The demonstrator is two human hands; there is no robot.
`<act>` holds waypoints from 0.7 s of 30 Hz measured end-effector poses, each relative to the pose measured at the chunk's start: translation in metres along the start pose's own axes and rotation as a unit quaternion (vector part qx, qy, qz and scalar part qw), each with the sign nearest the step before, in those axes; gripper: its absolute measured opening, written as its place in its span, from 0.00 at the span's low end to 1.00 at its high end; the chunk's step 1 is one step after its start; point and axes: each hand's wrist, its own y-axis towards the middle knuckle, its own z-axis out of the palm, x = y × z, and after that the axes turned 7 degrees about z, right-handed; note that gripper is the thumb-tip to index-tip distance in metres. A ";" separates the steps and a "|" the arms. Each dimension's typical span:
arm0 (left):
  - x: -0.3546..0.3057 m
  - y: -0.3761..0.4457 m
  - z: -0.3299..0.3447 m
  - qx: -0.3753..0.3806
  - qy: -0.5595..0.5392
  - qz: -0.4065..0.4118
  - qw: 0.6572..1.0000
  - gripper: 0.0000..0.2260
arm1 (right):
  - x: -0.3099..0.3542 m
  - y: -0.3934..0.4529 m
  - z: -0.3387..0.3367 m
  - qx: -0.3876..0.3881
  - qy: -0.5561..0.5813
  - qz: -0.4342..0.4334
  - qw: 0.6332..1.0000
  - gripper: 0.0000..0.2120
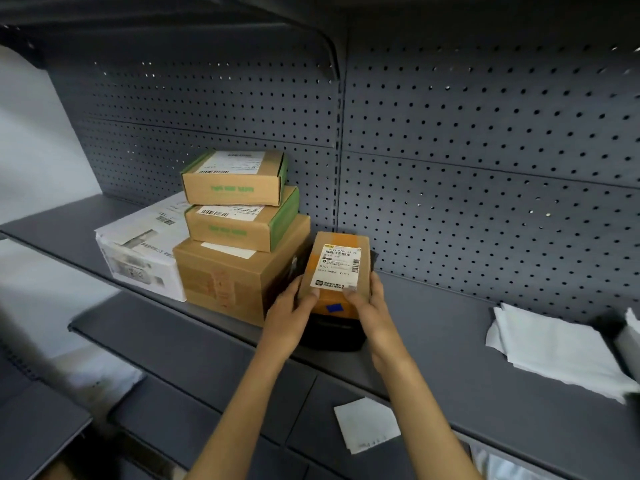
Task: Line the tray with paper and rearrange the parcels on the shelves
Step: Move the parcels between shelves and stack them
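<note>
A small brown parcel (pixel 337 268) with a white shipping label and orange tape is held between both my hands over the grey shelf (pixel 433 323). My left hand (pixel 289 317) grips its left near corner and my right hand (pixel 369 306) its right near corner. Under the parcel lies a black package (pixel 334 336) on the shelf. To the left stands a large brown box (pixel 235 275) with two green-edged cardboard boxes (pixel 239 228) (pixel 233 178) stacked on it. A white box (pixel 142 251) sits further left.
Folded white paper sheets (pixel 554 348) lie on the shelf at the right. A single white sheet (pixel 367 424) rests on the lower shelf. A perforated grey back panel (pixel 485 150) closes the rear. Another shelf (pixel 173 15) hangs overhead.
</note>
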 end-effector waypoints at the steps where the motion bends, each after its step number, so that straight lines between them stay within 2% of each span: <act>1: -0.001 -0.002 0.000 0.008 0.002 -0.005 1.000 0.22 | 0.001 -0.003 0.001 -0.002 0.007 0.006 1.000 0.33; 4: -0.003 -0.005 0.000 0.013 -0.006 -0.015 1.000 0.23 | 0.004 -0.011 0.006 -0.011 0.014 0.012 1.000 0.33; 7: -0.007 -0.009 -0.001 0.018 -0.010 -0.013 1.000 0.30 | 0.009 -0.019 0.008 -0.028 0.016 0.012 0.999 0.33; 9: -0.011 -0.012 -0.001 0.019 -0.025 -0.010 0.999 0.29 | 0.015 -0.023 0.007 -0.035 0.017 0.010 0.999 0.32; 12: -0.017 -0.019 -0.001 0.011 -0.064 0.014 0.998 0.21 | 0.027 -0.034 0.005 -0.045 0.016 -0.002 0.999 0.33; 15: -0.029 -0.030 -0.001 0.015 -0.102 0.053 0.993 0.24 | 0.040 -0.055 0.001 -0.060 0.017 -0.017 0.998 0.34; 18: -0.039 -0.042 0.003 0.013 -0.154 0.084 0.984 0.31 | 0.051 -0.076 -0.006 -0.083 0.024 -0.028 0.996 0.33; 21: -0.049 -0.059 0.012 0.035 -0.189 0.113 0.975 0.30 | 0.056 -0.102 -0.017 -0.120 0.038 -0.045 0.991 0.32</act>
